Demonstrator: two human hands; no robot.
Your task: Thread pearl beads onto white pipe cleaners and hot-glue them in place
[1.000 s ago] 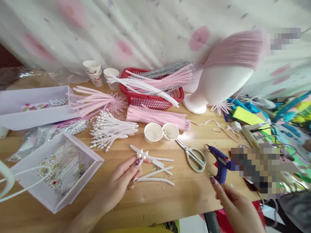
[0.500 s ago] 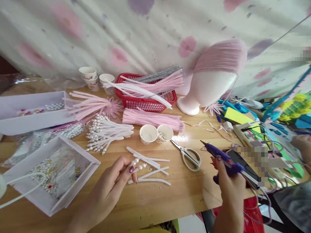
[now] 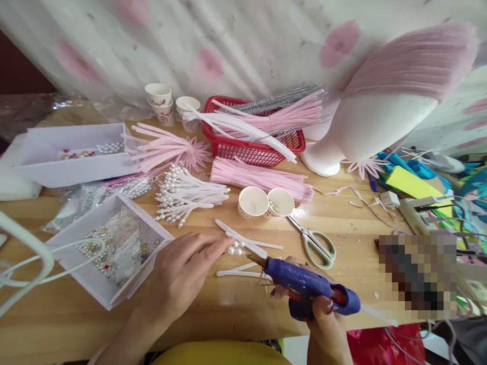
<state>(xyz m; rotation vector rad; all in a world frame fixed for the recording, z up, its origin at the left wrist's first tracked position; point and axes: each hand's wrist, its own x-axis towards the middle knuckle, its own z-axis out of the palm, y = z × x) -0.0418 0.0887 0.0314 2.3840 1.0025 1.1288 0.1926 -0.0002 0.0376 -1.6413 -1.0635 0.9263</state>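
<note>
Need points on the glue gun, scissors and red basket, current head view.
Glue gun (image 3: 297, 277): head view, on its blue body.
Scissors (image 3: 306, 233): head view, at the pivot.
Red basket (image 3: 245, 153): head view, on the front wall.

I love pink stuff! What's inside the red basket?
The red basket holds pink stems, silver stems, and white stems on top. I can't see what's under them.

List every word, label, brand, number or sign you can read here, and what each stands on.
No text can be read.
Stacked paper cups: red marks, too small and blurred to read.
Glue gun: no lettering can be made out.
</note>
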